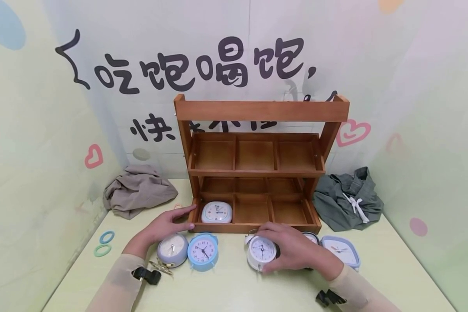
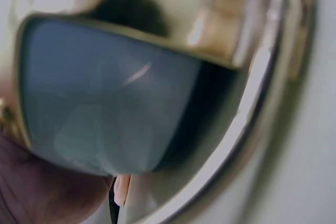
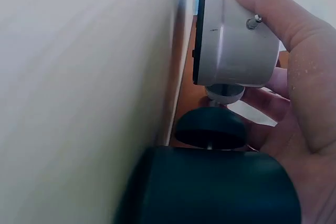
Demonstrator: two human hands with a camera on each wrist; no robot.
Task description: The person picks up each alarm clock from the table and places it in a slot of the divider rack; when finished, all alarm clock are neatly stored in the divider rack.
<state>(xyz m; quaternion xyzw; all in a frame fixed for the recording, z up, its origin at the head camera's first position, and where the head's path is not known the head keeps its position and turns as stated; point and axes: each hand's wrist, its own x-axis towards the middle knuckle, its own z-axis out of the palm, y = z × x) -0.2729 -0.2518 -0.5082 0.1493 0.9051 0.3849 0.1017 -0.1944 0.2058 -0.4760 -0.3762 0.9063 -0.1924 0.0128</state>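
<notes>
one white clock (image 3: 239, 35) shows its dial (image 1: 262, 248) — head view only.

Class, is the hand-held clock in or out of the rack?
Out: the right hand holds the white clock in front of the rack.

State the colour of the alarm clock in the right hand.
The alarm clock is white; the head view shows it best.

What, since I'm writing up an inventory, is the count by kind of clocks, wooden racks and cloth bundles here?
Clocks: 6, one mostly hidden behind the right hand
Wooden racks: 1
Cloth bundles: 2
Total: 9
</notes>
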